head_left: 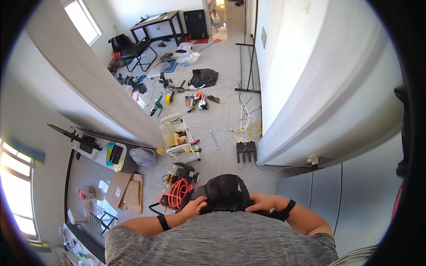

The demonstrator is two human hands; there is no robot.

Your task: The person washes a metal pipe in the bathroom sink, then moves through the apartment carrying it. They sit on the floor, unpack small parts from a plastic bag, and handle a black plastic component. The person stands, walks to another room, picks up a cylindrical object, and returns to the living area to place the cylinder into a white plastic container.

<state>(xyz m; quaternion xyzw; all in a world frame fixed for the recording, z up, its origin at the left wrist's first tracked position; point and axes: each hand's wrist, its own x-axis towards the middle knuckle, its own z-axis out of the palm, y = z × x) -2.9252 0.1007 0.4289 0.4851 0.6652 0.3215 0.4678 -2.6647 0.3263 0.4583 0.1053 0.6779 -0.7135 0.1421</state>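
Close against my body I hold a black fabric bag, its top bulging and creased. My left hand is closed on the bag's left edge, thumb and fingers pressed together. On the opposite edge, my right hand is closed too, its fingers curled onto the black cloth. My chest hides the lower part of the bag. Just beyond my left hand lies a coil of orange-red hose, on or beside a black machine with wheels.
A white rolling basket with brushes and tools stands ahead. Farther off, hand tools and a black plastic bag litter the tiles. A black device with prongs lies near the right wall. Grey cabinets flank my right; cardboard lies left.
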